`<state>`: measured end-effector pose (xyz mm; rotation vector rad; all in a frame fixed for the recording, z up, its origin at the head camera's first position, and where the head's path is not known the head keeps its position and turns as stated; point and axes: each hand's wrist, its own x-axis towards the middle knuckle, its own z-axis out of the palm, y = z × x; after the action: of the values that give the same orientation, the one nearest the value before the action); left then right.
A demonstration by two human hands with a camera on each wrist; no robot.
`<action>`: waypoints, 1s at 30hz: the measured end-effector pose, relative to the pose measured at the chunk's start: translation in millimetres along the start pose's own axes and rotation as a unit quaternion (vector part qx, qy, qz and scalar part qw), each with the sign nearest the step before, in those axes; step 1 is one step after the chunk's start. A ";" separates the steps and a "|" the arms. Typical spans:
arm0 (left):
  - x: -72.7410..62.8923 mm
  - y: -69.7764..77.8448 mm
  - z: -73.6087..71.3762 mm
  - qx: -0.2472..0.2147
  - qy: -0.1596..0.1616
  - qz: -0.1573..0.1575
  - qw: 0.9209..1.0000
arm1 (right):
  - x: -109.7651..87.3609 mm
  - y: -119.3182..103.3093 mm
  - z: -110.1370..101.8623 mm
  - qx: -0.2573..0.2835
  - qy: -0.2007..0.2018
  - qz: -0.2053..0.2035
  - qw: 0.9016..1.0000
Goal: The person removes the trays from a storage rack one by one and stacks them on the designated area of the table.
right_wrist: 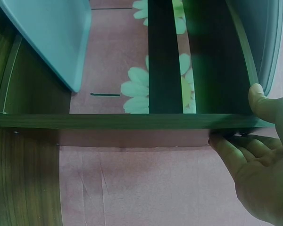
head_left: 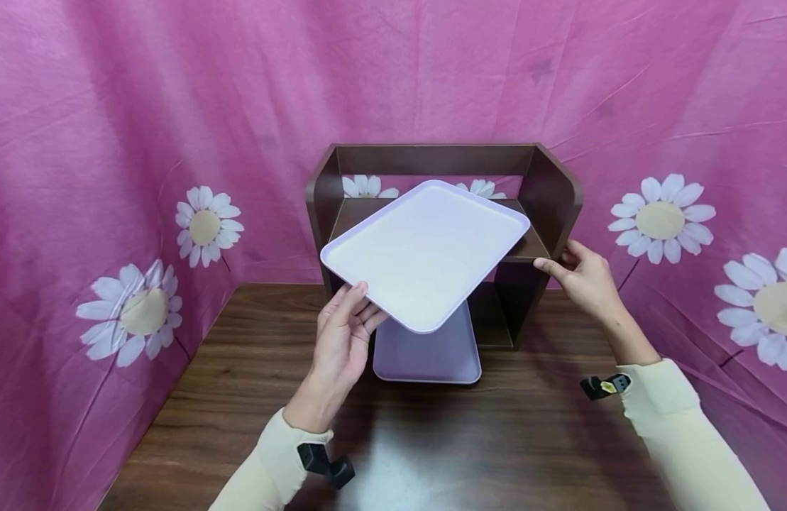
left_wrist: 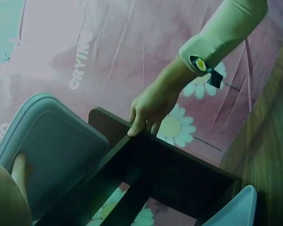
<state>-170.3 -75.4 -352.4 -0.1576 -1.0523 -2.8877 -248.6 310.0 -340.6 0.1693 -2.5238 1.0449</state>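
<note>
A pale lavender tray [head_left: 425,255] is pinched at its near left edge by my left hand [head_left: 345,341], thumb at the rim and fingers underneath. It is held tilted in front of the upper level of a dark brown two-level shelf [head_left: 553,191]. My right hand [head_left: 585,277] grips the shelf's right side panel; in the right wrist view the thumb [right_wrist: 259,101] lies on the front edge and the other fingers are against the outer face. A second lavender tray [head_left: 426,355] juts out from the lower level, its rear part hidden by the held tray.
The shelf stands on a brown wood-grain table [head_left: 252,355], close to a pink curtain [head_left: 252,92] printed with white daisies. The curtain also hangs along the left and right sides. A low back rail [head_left: 431,157] crosses the top of the shelf.
</note>
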 end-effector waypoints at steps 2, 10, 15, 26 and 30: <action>0.4 2.6 -2.6 -0.002 -0.009 -0.002 1.000 | -0.3 -0.5 -1.0 0.004 -0.002 0.000 1.000; 2.6 13.8 -12.4 -0.017 -0.006 -0.004 1.000 | 1.3 0.6 -2.2 0.008 -0.014 0.005 1.000; 3.2 21.0 -18.0 -0.003 -0.006 -0.007 1.000 | 1.3 1.1 -1.5 0.015 -0.015 0.007 1.000; 6.0 34.3 -25.7 0.016 -0.016 -0.031 0.999 | 2.0 2.1 0.0 0.011 0.003 -0.008 1.000; 7.2 37.1 -29.6 0.026 -0.016 -0.045 0.999 | 2.5 2.4 0.1 0.007 0.014 -0.015 1.000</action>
<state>-176.1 -123.0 -350.5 -0.1581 -1.1673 -2.9435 -251.5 311.8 -341.2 0.1937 -2.4824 1.0468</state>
